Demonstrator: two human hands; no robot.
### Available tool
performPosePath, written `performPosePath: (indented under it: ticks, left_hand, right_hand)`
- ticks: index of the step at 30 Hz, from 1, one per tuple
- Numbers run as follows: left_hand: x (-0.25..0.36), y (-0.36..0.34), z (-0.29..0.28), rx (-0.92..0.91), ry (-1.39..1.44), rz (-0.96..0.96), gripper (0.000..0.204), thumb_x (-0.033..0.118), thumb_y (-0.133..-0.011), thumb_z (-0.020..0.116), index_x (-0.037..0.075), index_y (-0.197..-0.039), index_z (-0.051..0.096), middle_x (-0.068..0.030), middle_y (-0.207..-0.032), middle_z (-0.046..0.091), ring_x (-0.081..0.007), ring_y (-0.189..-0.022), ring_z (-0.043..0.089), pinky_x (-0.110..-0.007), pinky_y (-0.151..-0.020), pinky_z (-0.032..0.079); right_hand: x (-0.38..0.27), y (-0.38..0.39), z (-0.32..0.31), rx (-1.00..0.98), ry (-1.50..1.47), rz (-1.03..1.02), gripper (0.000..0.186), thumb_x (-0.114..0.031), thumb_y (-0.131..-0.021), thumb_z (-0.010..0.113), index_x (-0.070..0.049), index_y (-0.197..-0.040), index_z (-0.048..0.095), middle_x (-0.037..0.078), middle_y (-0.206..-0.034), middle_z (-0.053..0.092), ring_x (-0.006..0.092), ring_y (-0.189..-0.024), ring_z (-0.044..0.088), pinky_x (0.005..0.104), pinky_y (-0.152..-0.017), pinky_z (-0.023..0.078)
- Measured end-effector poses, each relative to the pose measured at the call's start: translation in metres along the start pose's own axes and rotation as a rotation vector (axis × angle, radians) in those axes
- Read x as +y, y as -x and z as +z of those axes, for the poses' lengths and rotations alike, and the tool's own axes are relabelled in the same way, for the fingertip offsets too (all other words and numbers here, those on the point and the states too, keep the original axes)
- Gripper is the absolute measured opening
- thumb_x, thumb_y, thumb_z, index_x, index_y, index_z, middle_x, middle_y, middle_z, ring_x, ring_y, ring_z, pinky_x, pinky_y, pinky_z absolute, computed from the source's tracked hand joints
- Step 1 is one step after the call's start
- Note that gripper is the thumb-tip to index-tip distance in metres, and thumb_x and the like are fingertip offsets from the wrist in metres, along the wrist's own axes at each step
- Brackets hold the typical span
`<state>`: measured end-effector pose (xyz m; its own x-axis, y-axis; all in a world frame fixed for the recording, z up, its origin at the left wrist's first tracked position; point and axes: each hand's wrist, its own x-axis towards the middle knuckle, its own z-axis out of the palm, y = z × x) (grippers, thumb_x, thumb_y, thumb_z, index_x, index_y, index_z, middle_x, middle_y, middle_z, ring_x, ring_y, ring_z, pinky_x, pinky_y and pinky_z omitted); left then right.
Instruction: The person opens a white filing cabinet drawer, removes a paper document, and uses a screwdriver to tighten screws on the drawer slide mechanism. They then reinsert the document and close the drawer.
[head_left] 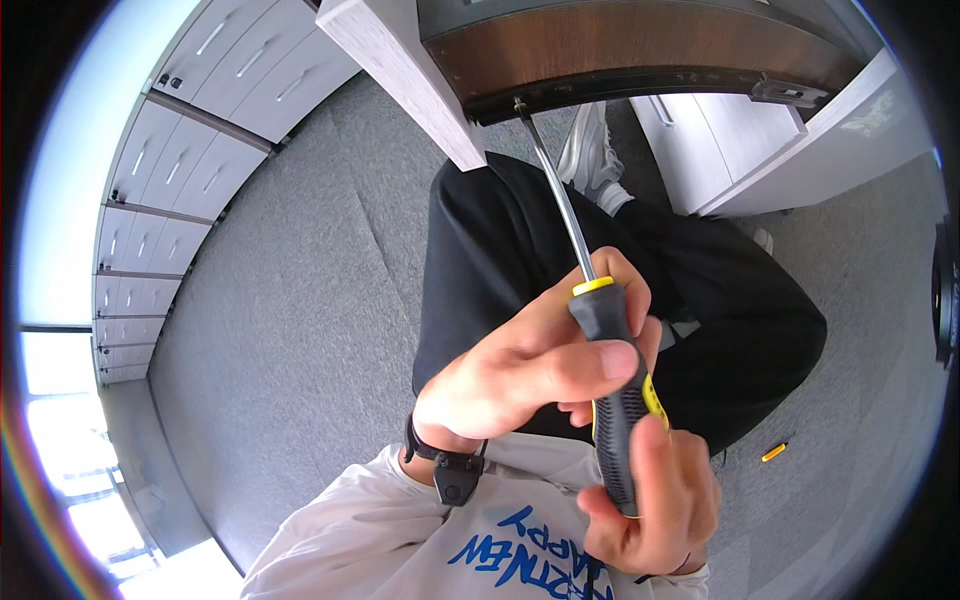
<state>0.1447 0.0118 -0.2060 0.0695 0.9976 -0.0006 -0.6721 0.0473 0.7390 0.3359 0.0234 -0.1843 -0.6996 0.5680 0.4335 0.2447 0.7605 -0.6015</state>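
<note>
A long screwdriver with a black and yellow handle (615, 420) points away from me, its steel shaft rising to a small fitting (519, 106) on the dark edge beneath a brown wooden panel (640, 55). My left hand (530, 370) is wrapped round the handle near the yellow collar, thumb across it. Lower down, the curled fingers of my right hand (650, 500) hold the handle's butt end. A pale board (400, 75) stands at the panel's left end, and a dark metal fixture (785, 93) sits near its right end.
Pale drawer cabinets (200, 150) line the left side, with windows beyond. An open pale cabinet (760, 170) is at upper right. My crossed legs in black trousers (750, 340) rest on grey carpet (280, 330). A small yellow tool (773, 452) lies on the carpet at the right.
</note>
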Motion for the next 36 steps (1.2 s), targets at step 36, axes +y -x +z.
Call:
performPosePath:
  ticks: [36]
  left_hand:
    - [0.055, -0.049, -0.04, 0.811, -1.407, 0.683, 0.027, 0.008, -0.092, 0.067, -0.003, -0.11, 0.051, -0.0098, -0.084, 0.063, -0.0117, -0.075, 0.055, -0.029, -0.066, 0.046]
  right_hand:
    - [0.003, -0.024, 0.004, 0.225, -0.014, -0.103, 0.073, -0.055, -0.096, 0.054, -0.007, -0.143, 0.025, 0.03, -0.134, 0.042, 0.0408, -0.113, 0.056, 0.0358, -0.068, 0.062]
